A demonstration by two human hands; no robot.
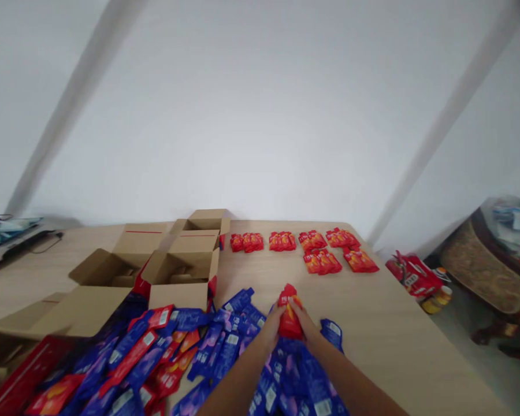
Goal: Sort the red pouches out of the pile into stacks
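Note:
Both my hands meet at the middle of a wooden table (385, 323), closed round a small stack of red packets (289, 312). My left hand (270, 327) grips the stack's left side and my right hand (307, 326) grips its right side. The stack stands just above a big heap of blue and red packets (190, 358) spread across the near table. Farther back, several small groups of red packets (316, 248) lie in rows on the table.
Open cardboard boxes (173, 266) stand at the left and back of the table. A laptop-like item (8, 237) lies far left. Beyond the table's right edge a red bag (413, 274) and a padded stool (481, 266) sit on the floor.

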